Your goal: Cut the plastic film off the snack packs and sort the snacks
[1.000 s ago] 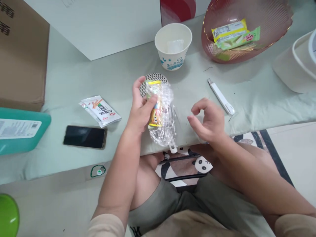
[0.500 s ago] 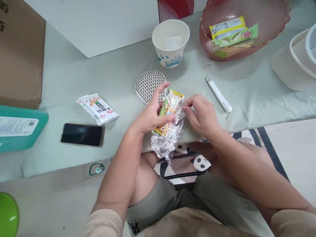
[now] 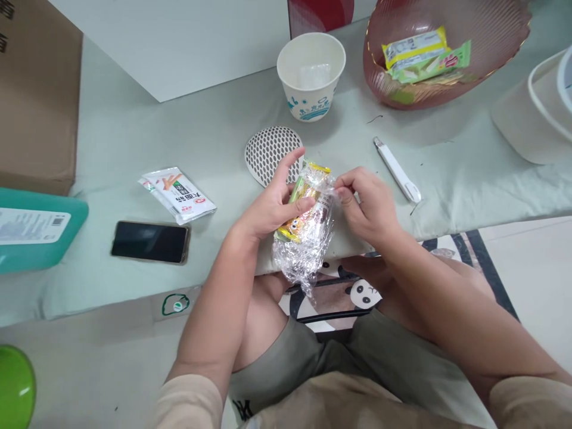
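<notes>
My left hand (image 3: 281, 208) is closed round a bundle of snack packets (image 3: 297, 219) in yellow and green wrappers, its thumb lying across them and its index finger raised. Crinkled clear plastic wrap (image 3: 301, 256) covers the packets in part and hangs below them past the table's front edge. On the other side, my right hand (image 3: 369, 205) pinches the upper right edge of that wrap between thumb and fingers. Just beyond the left hand lies a white perforated pad (image 3: 270, 152), flat on the cloth. How many packets are in the bundle I cannot tell.
A white paper cup (image 3: 311, 98) stands behind the hands, near a pink bowl (image 3: 375, 83) holding snack packets. A white utility knife (image 3: 397, 170) lies to the right. On the left are a phone (image 3: 149, 242), a white snack packet (image 3: 179, 195) and a teal bottle (image 3: 67, 232).
My right hand has drawn a strip of the wrap slightly up and to the right, away from the packets. The left hand keeps its hold, and the view has shifted a little.
</notes>
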Tool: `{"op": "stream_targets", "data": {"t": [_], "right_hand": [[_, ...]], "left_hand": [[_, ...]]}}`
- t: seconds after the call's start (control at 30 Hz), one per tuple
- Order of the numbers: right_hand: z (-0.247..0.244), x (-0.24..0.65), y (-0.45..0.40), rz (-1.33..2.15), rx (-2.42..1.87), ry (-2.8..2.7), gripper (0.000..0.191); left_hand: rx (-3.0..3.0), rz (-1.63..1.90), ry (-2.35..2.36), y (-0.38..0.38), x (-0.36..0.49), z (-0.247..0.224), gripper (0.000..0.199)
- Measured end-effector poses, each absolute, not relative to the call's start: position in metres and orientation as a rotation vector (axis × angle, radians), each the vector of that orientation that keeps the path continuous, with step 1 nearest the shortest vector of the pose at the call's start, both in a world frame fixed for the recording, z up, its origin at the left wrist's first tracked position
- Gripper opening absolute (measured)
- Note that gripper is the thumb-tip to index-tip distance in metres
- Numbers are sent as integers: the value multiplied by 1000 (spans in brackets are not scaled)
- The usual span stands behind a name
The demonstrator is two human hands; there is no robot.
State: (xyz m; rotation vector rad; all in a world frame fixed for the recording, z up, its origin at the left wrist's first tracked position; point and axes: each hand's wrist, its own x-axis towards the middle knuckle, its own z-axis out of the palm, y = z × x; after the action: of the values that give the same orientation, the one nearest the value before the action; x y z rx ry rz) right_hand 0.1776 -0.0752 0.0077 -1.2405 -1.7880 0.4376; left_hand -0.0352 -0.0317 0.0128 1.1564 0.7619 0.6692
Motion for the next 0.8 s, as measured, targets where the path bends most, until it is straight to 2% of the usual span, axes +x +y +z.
{"op": "stream_targets", "data": {"t": [0.1,0.27,0.4,0.53,0.63,0.8], "right_hand": [[6,181,-72,497,-1404,-1636,27],[-9,194,-56,1020,-1382,-1133,32],[-11,200,-46,1253,-1365,-793,33],[0,188,-54,1388,-1307,-814,29],[6,174,-65,1513,-1227,-983,38],[7,163,-74,1421,-1219,-1041,54]], "left_hand": [[1209,622,759,-30,-37,15,101],[1255,497,650,-32,-45,23,89],[1207,607,693,-33,-47,24,81],[1115,780,762,-29,-41,13,85],[1086,808,767,-29,-26,5,91],[1235,886,791,-37,5,-1,75]]}}
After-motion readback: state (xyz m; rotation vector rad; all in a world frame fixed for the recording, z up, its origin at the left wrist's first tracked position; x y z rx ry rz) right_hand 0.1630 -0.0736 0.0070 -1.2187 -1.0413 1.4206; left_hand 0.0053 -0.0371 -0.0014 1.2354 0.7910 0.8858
